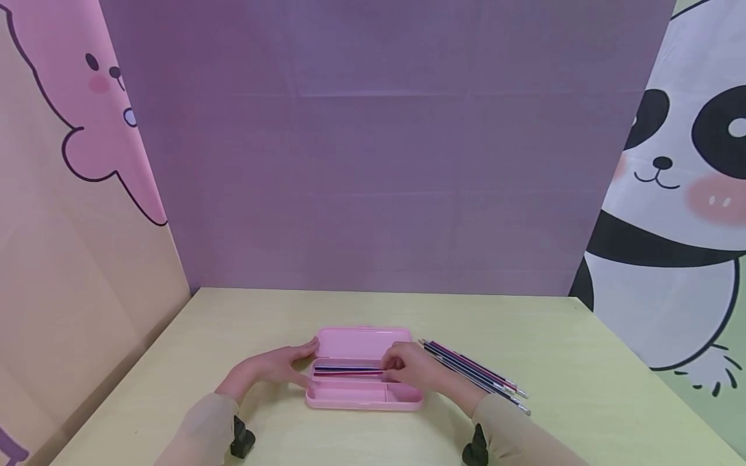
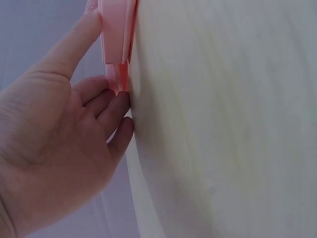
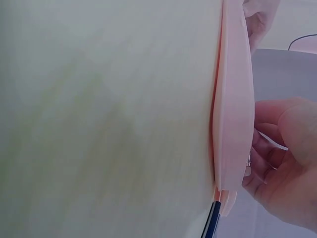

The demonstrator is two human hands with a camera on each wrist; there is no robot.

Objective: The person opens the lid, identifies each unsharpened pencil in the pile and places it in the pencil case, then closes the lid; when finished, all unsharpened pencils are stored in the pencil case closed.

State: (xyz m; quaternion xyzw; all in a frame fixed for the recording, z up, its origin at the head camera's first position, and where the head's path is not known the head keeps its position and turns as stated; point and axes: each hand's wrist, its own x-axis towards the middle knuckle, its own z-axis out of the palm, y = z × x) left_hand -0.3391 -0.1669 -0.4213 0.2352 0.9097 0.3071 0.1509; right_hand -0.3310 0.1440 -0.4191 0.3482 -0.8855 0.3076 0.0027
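A pink pencil case lies with its lid folded back away from me. Dark and red pencils lie side by side in its long compartment. My left hand rests at the case's left end, thumb against the tray and spread fingers by the lid. My right hand reaches over the right part of the case. Its fingers are bent and pinch a pencil's end, with a silvery band and pale tip; the rest of that pencil is hidden.
To the right of the case, several more pencils lie in a slanted bundle on the pale table, under and beside my right forearm. A purple backdrop stands behind the table. A small divided compartment sits at the tray's near right.
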